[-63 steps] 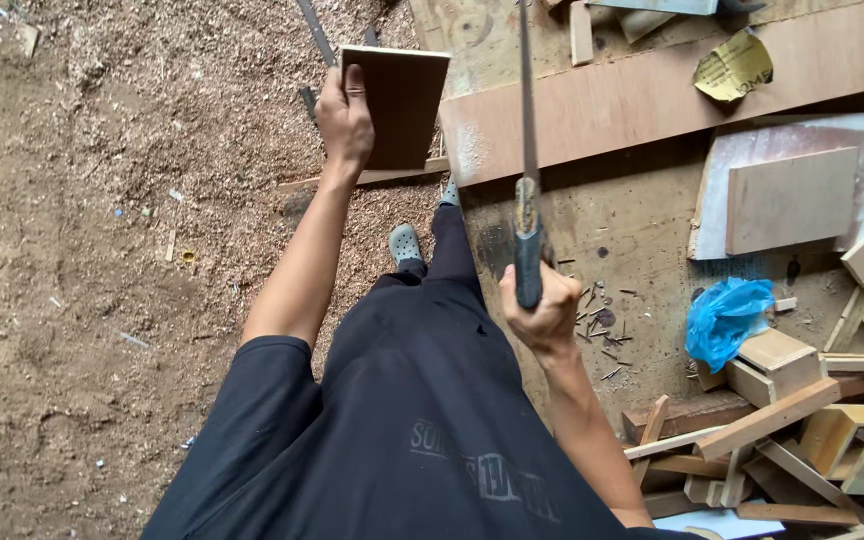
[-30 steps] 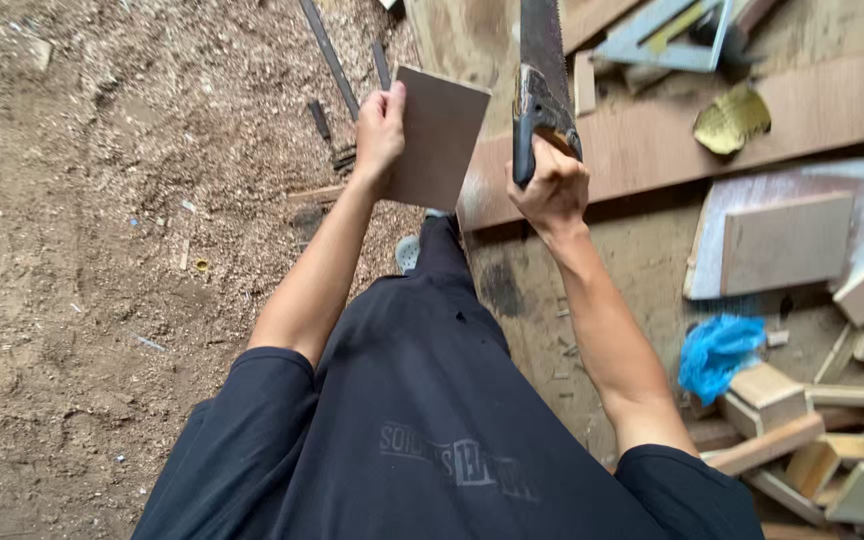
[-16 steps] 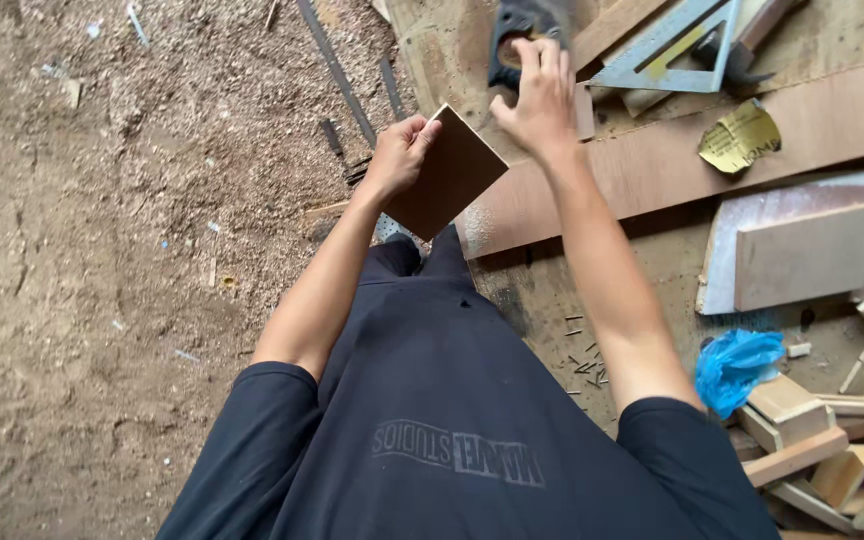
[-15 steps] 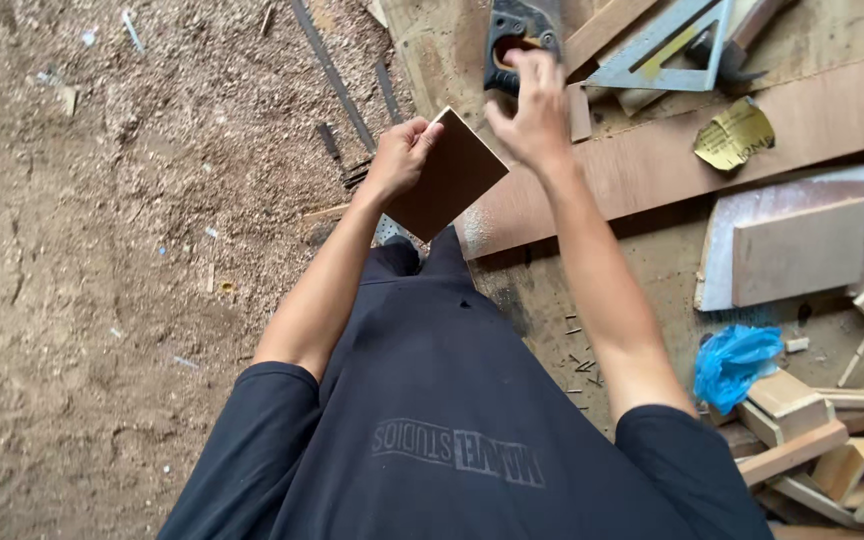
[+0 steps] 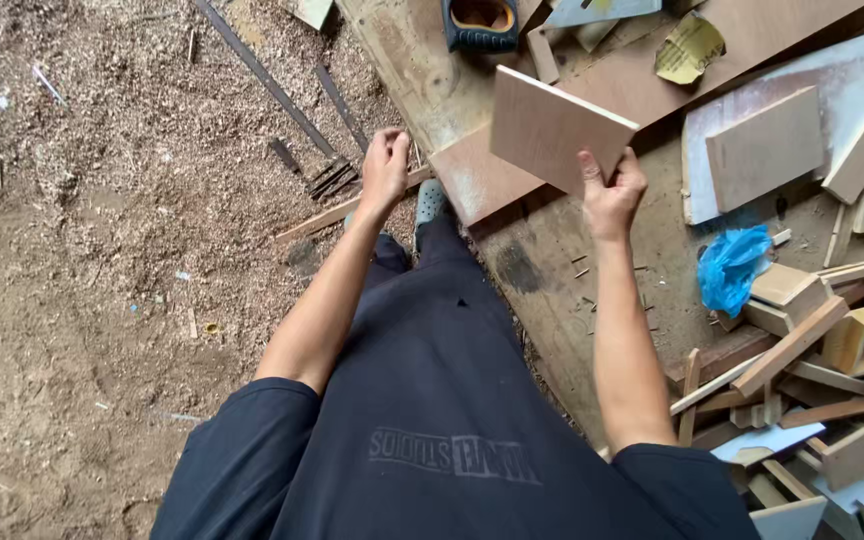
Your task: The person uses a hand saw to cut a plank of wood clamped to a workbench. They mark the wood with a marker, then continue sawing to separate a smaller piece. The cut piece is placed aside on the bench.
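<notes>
Plywood panel [image 5: 558, 128], a flat reddish-brown rectangle, now sits in the right hand [image 5: 609, 192] alone: half a second ago the left hand held it while the right reached up to the saw handle at the far edge. The right hand pinches the panel's near corner between thumb and fingers and holds it tilted above the counter [image 5: 552, 300]. The left hand [image 5: 384, 168] has let go and hangs left of the panel over the sawdust floor [image 5: 102, 250], curled into a loose fist with nothing visible in it. The saw is out of both hands, so the judgement is that cutting is over for now and the panel is being looked over or moved.

Right of the panel and nearer the person, a crumpled blue plastic bag [image 5: 730, 268] lies among wood offcuts [image 5: 812, 330]. Further right lies a larger flat board [image 5: 764, 148] on a pale sheet. Beyond the panel, a crumpled yellow paper scrap [image 5: 689, 48] rests on a long plank, and the dark saw handle with an orange inset [image 5: 480, 22] lies at the far edge.
</notes>
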